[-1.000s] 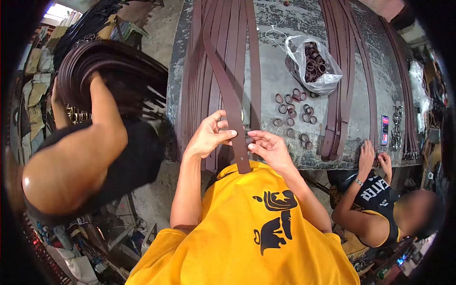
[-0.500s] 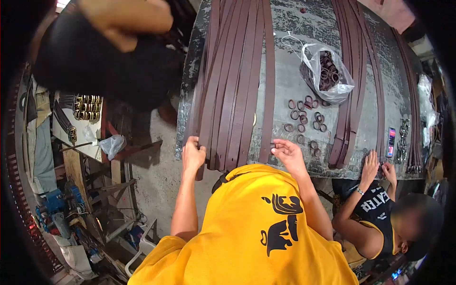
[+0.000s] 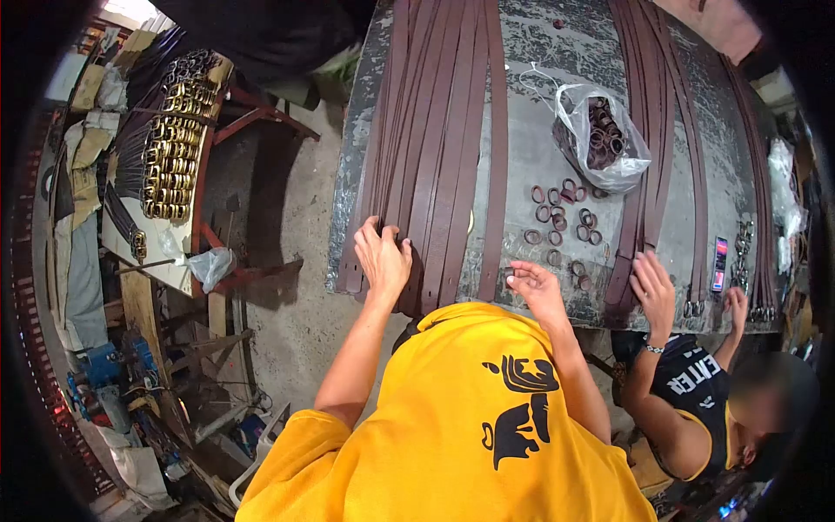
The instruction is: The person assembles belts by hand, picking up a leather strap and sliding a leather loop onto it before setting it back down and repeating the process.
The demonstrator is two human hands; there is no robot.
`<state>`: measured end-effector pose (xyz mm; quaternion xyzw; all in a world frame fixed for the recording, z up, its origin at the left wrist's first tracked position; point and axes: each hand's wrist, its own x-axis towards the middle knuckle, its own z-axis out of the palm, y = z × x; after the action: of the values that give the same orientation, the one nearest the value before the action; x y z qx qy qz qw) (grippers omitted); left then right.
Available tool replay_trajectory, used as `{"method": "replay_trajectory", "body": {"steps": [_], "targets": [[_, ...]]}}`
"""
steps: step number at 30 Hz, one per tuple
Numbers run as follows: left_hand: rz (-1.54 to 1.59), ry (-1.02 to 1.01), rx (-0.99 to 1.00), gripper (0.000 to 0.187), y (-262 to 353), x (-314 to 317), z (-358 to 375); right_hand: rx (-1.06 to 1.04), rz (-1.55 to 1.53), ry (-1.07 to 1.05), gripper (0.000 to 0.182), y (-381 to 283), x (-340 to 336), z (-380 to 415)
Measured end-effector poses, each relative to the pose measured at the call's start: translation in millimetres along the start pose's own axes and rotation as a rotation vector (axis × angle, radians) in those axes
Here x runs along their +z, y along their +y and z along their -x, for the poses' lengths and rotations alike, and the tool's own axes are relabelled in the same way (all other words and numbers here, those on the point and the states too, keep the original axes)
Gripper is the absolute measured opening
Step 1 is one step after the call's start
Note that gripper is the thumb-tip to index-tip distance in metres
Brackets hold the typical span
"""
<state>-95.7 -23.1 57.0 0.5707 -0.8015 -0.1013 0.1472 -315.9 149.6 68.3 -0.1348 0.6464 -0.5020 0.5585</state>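
Long brown leather belt straps (image 3: 442, 165) lie side by side on the worn dark table. On the lower left part of this bundle rests my left hand (image 3: 383, 261), its fingers spread and slightly bent over the straps. Just right of a separate single strap (image 3: 496, 157), my right hand (image 3: 539, 291) pinches a small dark brown loop between thumb and fingertips; the fingers partly hide it. Several loose leather loops (image 3: 555, 216) are scattered on the table beyond that hand. Behind them is a clear plastic bag (image 3: 628, 174) with more loops inside.
At right, a co-worker's hand (image 3: 654, 287) is by a second strap bundle (image 3: 642, 174). A phone (image 3: 720, 264) and metal buckles (image 3: 742, 248) lie beyond. Belts with gold buckles (image 3: 170, 165) cover a side table at left, across a gap of floor (image 3: 304, 209).
My left hand has moved from the bundle's left edge onto the straps, up and right. My right hand shifted slightly. The person at upper left moved away; the co-worker's hands moved apart.
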Motion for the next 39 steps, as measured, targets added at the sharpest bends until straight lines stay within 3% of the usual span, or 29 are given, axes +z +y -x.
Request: {"method": "replay_trajectory", "body": {"steps": [2,5,9,13,16,19,23,39], "targets": [[-0.011,-0.009,-0.06,0.019,1,5,6,-0.019,0.022,0.007,0.029,4,-2,-1],[-0.028,-0.244,-0.194,0.018,11,-1,8,-0.021,0.043,0.009,0.03,6,0,1],[0.139,-0.154,-0.139,0.018,-14,-5,7,-0.037,0.032,-0.022,0.031,3,2,0],[1.047,-0.609,-0.482,0.014,-10,-51,-12,-0.017,-0.082,-0.13,0.03,-17,13,3],[1.357,-0.777,-0.384,0.024,22,-71,-19,-0.067,-0.121,-0.235,0.029,-42,37,6],[1.441,-0.813,-0.37,0.03,53,-72,-25,-0.103,-0.195,-0.314,0.029,-60,54,8],[1.447,-0.806,-0.345,0.029,65,-70,-30,-0.167,-0.172,-0.263,0.029,-57,51,2],[1.356,-0.827,-0.356,0.031,63,-59,-24,-0.145,-0.166,-0.226,0.029,-50,49,2]]}}
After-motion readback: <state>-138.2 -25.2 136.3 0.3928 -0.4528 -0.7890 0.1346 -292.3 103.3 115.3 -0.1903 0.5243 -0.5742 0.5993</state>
